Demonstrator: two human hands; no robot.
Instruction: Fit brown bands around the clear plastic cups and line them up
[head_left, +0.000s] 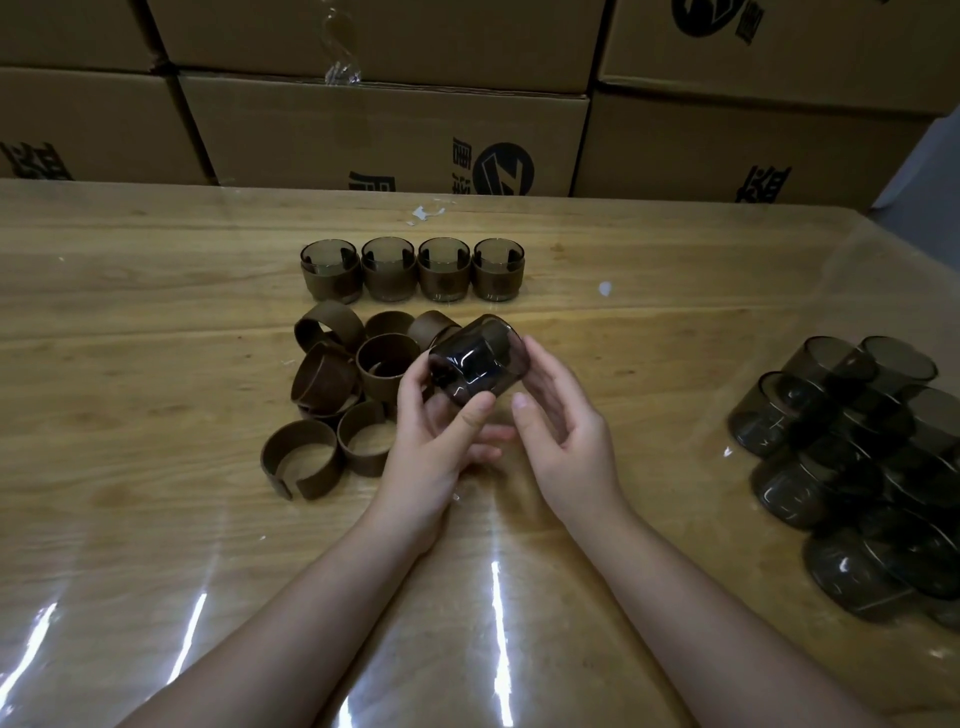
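Glossy plastic cups (810, 483) are gleaming by the right edge of the film-covered wooden bench (156, 364); brown bands (322, 384) are looking matt.

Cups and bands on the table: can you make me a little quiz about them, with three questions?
1. Count: how many banded cups stand in the far row?
2. True or false: the left hand holds a cup tipped on its side.
3. Pick one: where on the table is the pile of bare cups? A. on the person's right. B. on the person's left. C. in the far row.

Key: 1. four. 2. true. 3. A.
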